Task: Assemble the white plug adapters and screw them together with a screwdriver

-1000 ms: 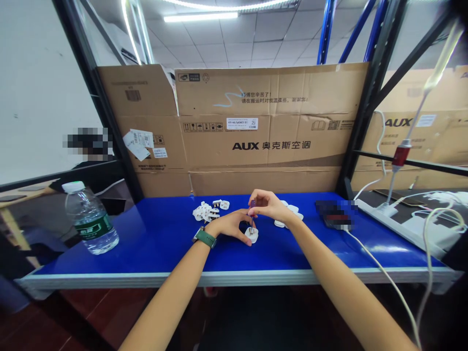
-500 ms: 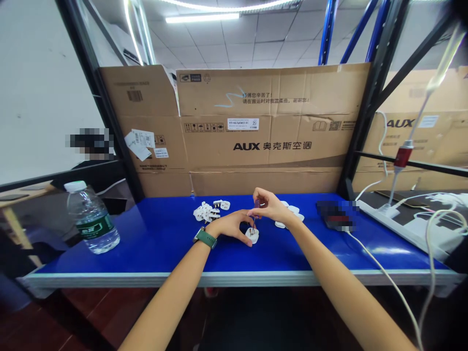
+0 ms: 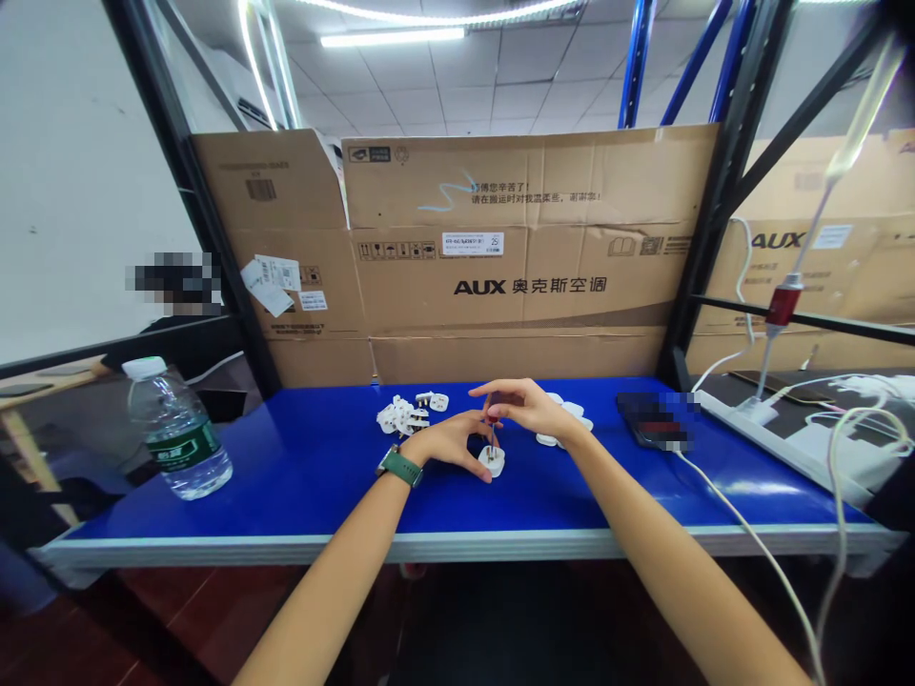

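Observation:
A small white plug part (image 3: pixel 491 463) lies on the blue tabletop, with metal bits showing in its top. My left hand (image 3: pixel 457 439), wearing a green-strapped watch (image 3: pixel 400 466), steadies it between thumb and fingers. From above, my right hand (image 3: pixel 527 407) grips the red handle of a screwdriver (image 3: pixel 493 435), whose thin shaft points straight down into the plug part. Beyond my left hand sits a pile of white plug parts with pins (image 3: pixel 401 416), and one more plug part (image 3: pixel 433 401) beside it. Several white covers (image 3: pixel 568 417) lie past my right hand, partly hidden by it.
A water bottle (image 3: pixel 178 433) stands at the left of the table. To the right are a dark phone-like device (image 3: pixel 650 422) with a white cable and a white power strip (image 3: pixel 793 448). A cardboard panel (image 3: pixel 529 353) closes off the back. Someone sits beyond at far left.
My right hand's fingers have shifted on the screwdriver handle, with the index finger now stretched out to the left. My left hand and the plug part stay in place.

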The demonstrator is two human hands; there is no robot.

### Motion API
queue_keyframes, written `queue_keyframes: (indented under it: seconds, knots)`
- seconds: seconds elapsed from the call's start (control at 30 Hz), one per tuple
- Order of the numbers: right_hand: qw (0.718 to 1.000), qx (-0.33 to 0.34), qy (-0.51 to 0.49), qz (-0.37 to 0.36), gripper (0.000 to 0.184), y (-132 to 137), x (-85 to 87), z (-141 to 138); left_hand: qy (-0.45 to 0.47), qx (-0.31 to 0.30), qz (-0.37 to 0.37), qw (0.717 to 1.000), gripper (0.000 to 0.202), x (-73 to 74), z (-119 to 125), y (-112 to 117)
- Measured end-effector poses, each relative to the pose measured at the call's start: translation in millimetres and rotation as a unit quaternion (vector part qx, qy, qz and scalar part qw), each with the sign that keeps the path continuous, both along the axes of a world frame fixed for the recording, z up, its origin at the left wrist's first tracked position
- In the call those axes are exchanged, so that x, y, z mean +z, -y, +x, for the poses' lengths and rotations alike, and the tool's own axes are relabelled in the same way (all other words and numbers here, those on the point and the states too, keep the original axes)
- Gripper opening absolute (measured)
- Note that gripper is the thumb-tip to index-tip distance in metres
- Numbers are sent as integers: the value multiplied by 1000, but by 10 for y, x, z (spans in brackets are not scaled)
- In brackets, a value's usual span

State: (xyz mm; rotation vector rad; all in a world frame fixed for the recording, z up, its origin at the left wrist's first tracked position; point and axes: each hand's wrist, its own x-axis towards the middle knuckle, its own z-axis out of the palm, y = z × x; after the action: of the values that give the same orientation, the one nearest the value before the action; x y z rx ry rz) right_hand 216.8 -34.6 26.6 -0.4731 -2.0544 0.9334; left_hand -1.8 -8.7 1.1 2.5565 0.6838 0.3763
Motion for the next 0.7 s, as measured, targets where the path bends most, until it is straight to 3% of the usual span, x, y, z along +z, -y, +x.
queue_keyframes:
  seconds: [0.23, 0.5, 0.7]
  knots:
    - [993, -78, 35, 78, 31, 1, -16, -64, 12, -12, 0, 1000, 53, 12, 10, 3]
    - [999, -45, 4, 11, 37, 5, -19, -43, -7, 8, 3, 1000, 53, 0, 8, -2]
    - [990, -115, 14, 81, 26, -55, -42, -44, 12, -8, 1, 1000, 50, -1, 13, 2]
